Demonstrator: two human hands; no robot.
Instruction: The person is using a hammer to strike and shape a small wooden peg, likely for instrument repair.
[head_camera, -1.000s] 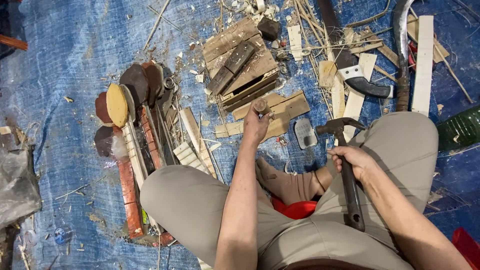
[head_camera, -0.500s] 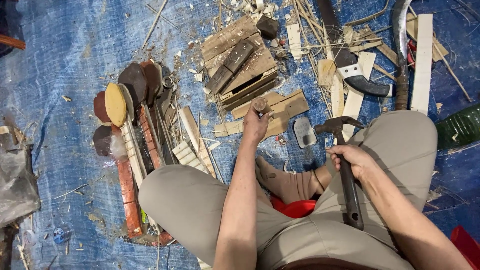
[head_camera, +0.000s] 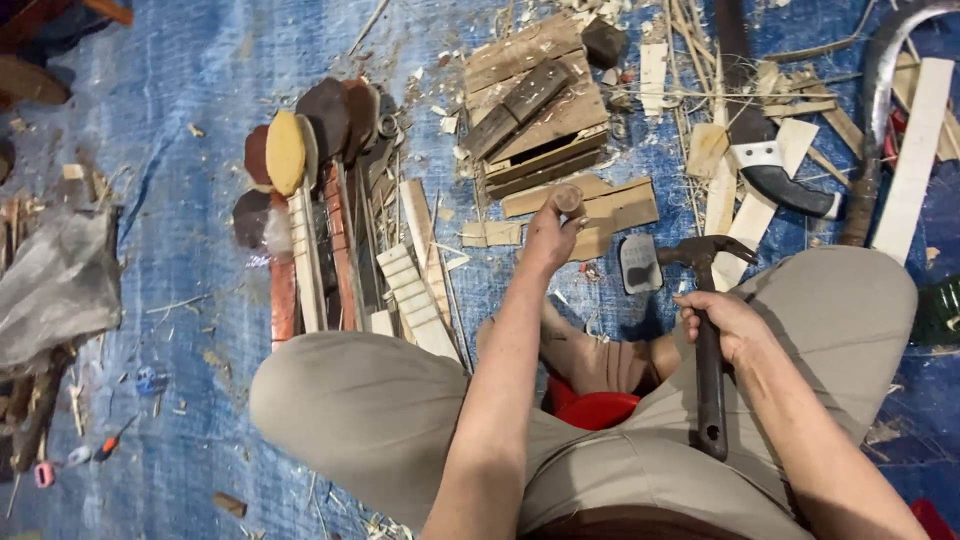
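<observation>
Hammer (head_camera: 706, 340) in right hand (head_camera: 722, 322) runs upright, head away.

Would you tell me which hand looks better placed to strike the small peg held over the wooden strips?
Right, probably. The right hand grips the dark-handled claw hammer, its head beside the small round peg. The left hand is occupied pinching that peg above the pale wooden strips.

Only one package in view: a crumpled grey plastic bag (head_camera: 55, 290) lying on the blue tarp (head_camera: 180, 200) at the far left edge, slumped and shapeless, dull translucent grey with pale creases, well apart from both knees. No labels, signs or screens visible anywhere else among the wood pieces and tools.
</observation>
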